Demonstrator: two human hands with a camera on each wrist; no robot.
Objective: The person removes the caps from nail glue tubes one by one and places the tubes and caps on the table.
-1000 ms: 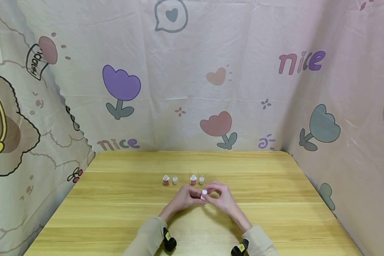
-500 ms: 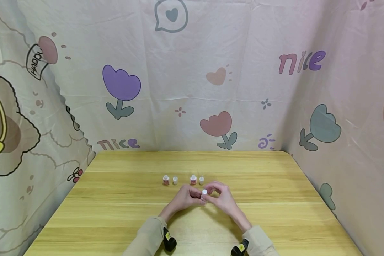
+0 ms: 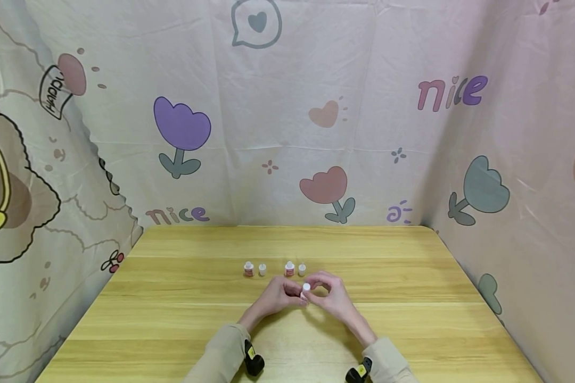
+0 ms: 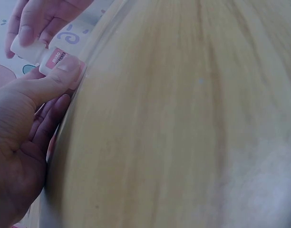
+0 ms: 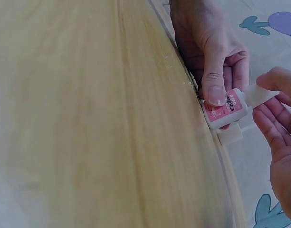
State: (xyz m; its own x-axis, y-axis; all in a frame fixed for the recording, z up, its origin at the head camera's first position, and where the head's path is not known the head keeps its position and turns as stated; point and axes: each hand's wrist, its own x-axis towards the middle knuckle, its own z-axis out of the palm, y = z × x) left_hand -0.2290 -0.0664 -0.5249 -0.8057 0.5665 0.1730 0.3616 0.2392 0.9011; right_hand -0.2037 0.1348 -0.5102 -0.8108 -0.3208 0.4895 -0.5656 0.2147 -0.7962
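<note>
A small white glue bottle [image 5: 238, 112] with a pink label is between the two hands, low over the table. My left hand [image 3: 277, 296] grips its body, the thumb pressed on the label. With thumb and fingers, my right hand [image 3: 336, 299] pinches the white cap [image 5: 260, 96] at the bottle's neck. In the head view, two similar bottles stand upright farther back: a left bottle [image 3: 248, 269] and a right bottle [image 3: 289, 269]. Beside each stands a loose white cap, one left cap [image 3: 262, 270] and one right cap [image 3: 302, 270], the latter with a thin stem pointing up.
The wooden table [image 3: 182, 298] runs back to a printed cloth [image 3: 268, 191] that hangs behind it and along both sides. The bottles and loose caps form a row just beyond the hands.
Both hands keep their places around the bottle, with barely visible movement at the cap. The back row has not moved.
</note>
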